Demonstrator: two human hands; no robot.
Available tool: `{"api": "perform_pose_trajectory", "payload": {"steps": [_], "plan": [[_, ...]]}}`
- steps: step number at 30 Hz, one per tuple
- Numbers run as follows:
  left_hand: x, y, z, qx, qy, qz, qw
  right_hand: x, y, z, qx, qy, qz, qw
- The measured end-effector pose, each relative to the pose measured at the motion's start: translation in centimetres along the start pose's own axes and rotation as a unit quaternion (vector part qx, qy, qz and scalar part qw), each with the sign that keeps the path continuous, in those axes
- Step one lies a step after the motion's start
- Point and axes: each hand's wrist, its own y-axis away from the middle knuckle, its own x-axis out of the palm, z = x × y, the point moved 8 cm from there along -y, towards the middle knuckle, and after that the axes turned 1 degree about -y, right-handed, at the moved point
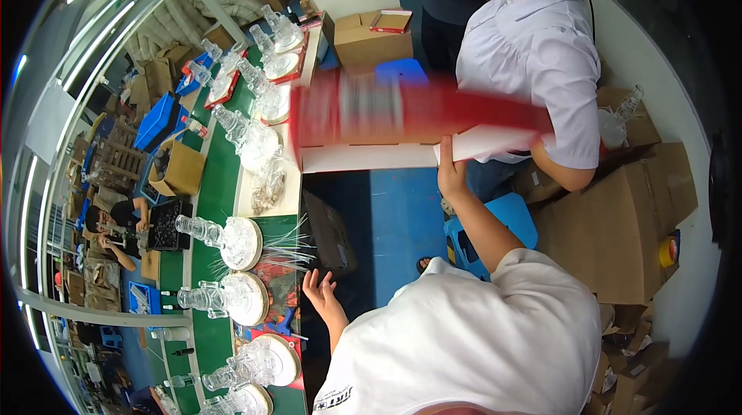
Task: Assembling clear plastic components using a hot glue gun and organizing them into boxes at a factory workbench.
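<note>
My right hand (451,173) grips the lower edge of a large red cardboard box (348,117) with a white lower side, blurred by motion. The box is held up off the bench, its right end in front of a co-worker in a white shirt (533,44), whose hands are hidden. My left hand (326,303) is empty, fingers apart, just off the bench edge. Nearest to it are a bundle of thin white strands (287,246) and clear, bottle-shaped pieces on round pale bases (246,299). A blue tool (283,324) lies beside these bases.
The green bench (202,206) runs along my left with several more clear pieces. Behind the box stands another person in dark clothes (452,5), holding a phone. Large brown cartons (610,214) and a blue stool (502,226) are at right. Across the bench is a seated person (124,222).
</note>
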Motion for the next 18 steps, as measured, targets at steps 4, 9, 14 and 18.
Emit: {"api": "perform_pose_trajectory", "payload": {"steps": [4,9,14,18], "plan": [[-0.4,0.1,0.2,0.000,0.002,-0.004,1.000,1.6,-0.3,-1.5,-0.066,-0.087,0.074,0.991],[-0.5,0.3,0.3,0.000,0.006,-0.003,1.000,2.0,5.5,-8.8,0.458,0.119,0.151,0.868],[-0.6,0.4,0.2,0.003,0.008,-0.002,1.000,3.2,15.8,-14.2,0.691,-0.165,0.133,0.691],[-1.2,0.6,0.3,0.002,0.011,-0.008,1.000,5.1,19.1,-12.0,0.791,-0.325,0.037,0.518]]}}
